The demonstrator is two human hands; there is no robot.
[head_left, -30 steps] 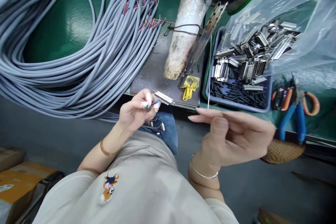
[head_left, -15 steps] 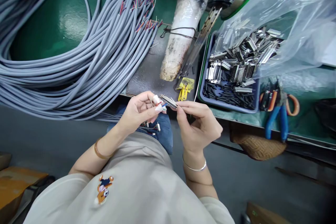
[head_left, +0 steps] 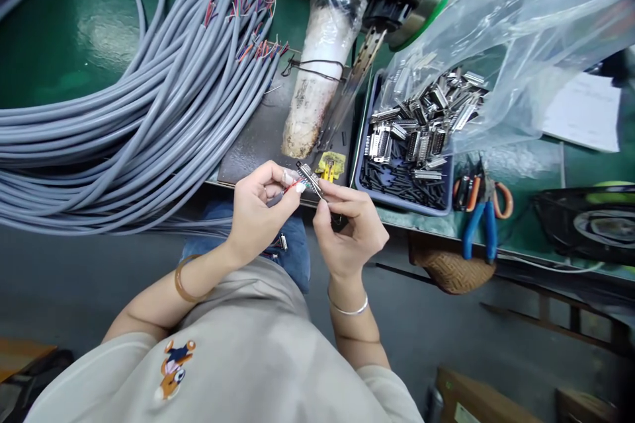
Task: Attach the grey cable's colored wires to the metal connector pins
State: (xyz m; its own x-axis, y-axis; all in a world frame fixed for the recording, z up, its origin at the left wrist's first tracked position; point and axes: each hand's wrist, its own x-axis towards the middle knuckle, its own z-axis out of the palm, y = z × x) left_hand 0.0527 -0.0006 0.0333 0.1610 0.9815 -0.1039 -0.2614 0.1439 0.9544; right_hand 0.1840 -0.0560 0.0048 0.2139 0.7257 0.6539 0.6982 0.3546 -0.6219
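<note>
In front of my body, above my lap, I hold a metal multi-pin connector (head_left: 308,176) between both hands. My left hand (head_left: 258,208) is closed, pinching thin red and blue cable wires (head_left: 296,183) against the connector's near side. White coverings wrap some of its fingertips. My right hand (head_left: 351,228) has thumb and forefinger pressed together at the connector's right end, where a thin strand shows; the exact grip is partly hidden. More wired connectors (head_left: 282,242) rest on my lap below.
Grey cables (head_left: 163,125) with stripped ends lie on the left. A white wrapped column (head_left: 312,92) points down at a yellow holder (head_left: 329,170). On the right are a blue bin (head_left: 403,201) of connectors and black tubes, a plastic bag (head_left: 516,46), and blue-handled pliers (head_left: 481,228).
The view has shifted right, so the bench appears further left. The connector has turned to a steeper slant, and the left fingers have shifted along the wires beside it.
</note>
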